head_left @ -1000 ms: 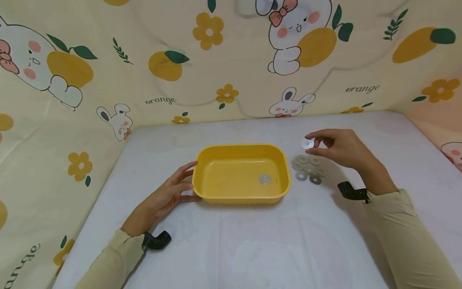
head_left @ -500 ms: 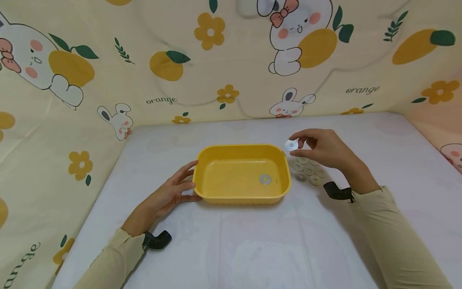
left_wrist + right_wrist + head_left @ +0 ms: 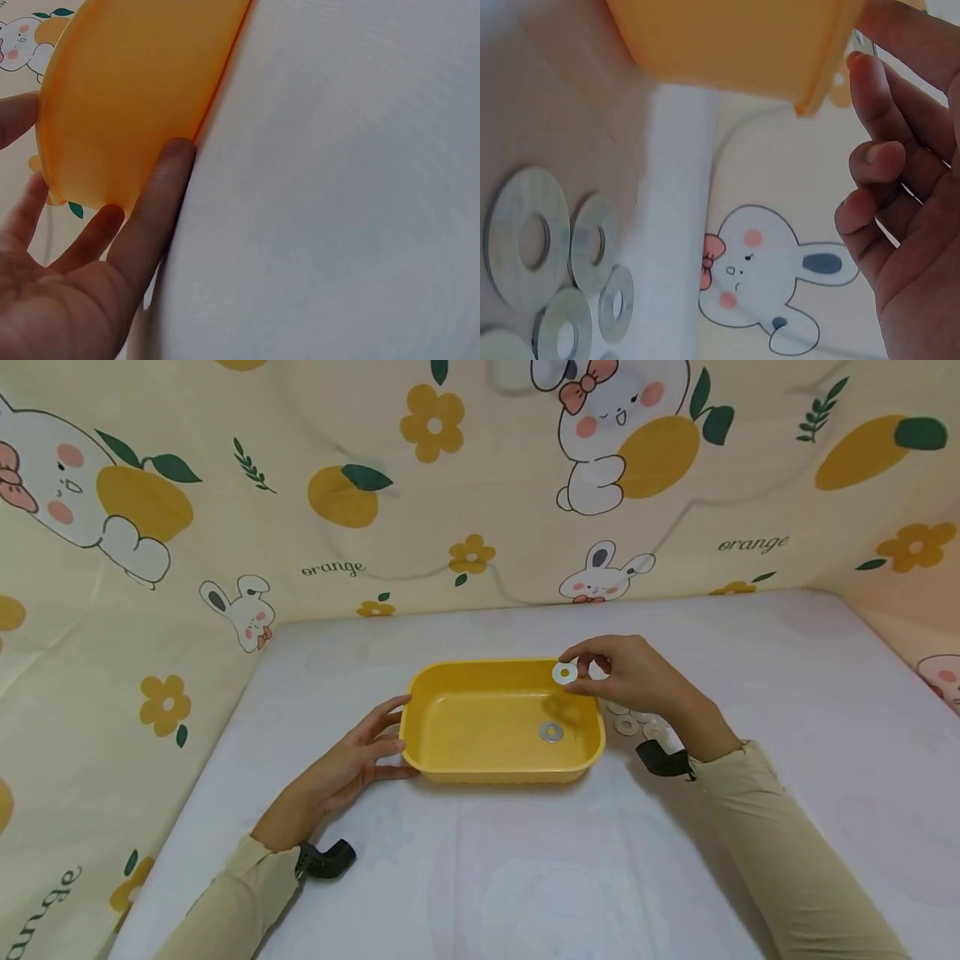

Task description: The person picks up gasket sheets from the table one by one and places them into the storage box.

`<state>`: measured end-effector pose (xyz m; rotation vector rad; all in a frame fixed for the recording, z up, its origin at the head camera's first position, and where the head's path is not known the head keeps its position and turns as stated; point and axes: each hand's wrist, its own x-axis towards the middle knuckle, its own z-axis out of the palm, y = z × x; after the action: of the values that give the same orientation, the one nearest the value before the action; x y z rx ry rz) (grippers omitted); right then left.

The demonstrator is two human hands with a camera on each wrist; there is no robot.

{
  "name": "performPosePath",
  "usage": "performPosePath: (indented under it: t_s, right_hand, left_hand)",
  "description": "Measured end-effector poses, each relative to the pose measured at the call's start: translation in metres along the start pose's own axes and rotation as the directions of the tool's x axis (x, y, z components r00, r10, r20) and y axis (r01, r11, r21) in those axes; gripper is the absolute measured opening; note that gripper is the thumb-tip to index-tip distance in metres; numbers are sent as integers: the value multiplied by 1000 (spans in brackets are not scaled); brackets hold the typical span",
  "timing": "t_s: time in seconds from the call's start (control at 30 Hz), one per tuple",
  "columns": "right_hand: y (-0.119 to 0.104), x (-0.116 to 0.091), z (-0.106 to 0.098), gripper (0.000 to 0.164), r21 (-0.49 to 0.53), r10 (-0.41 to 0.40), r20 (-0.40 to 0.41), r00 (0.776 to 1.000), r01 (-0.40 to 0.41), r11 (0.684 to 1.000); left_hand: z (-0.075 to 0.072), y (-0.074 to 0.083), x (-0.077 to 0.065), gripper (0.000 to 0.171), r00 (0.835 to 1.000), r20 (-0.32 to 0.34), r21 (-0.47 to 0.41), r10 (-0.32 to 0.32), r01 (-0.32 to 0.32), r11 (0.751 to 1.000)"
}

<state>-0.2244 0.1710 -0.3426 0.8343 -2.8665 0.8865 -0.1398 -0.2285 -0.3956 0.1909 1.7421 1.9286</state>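
Observation:
A yellow rectangular tray (image 3: 480, 773) sits upright on the white tabletop. My left hand (image 3: 345, 768) rests against its left end, fingers spread and mostly straight, touching the rim and end wall. The left wrist view shows those fingertips (image 3: 178, 150) against the tray's wall (image 3: 142, 90). Between thumb and fingers, my right hand (image 3: 633, 672) pinches a flat metal washer (image 3: 557, 675) above the tray's back right corner. Another washer (image 3: 543, 732) lies flat on the tray floor at right. In the right wrist view the held washer is mostly hidden by the fingers.
Right of the tray several loose washers (image 3: 626, 725) lie flat in a group, partly covered by my right hand; the right wrist view shows these washers (image 3: 506, 247) closer. Patterned cloth (image 3: 420, 502) stands behind the table and along its left side.
My right hand has moved left with the washer, from above the loose group to over the tray's back right corner. My left hand and the tray have stayed in place.

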Motion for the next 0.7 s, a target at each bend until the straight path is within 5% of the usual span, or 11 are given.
performPosePath:
  t_s: [0.3, 0.7]
  right_hand:
    - [-7, 7, 10, 32, -64, -124, 27, 992, 125, 990]
    - [-12, 7, 19, 33, -75, -59, 64, 996, 64, 995]
  left_hand:
    - [-1, -4, 2, 67, 1000, -8, 8, 7, -7, 1000]
    - [0, 0, -1, 67, 1000, 5, 59, -13, 13, 998]
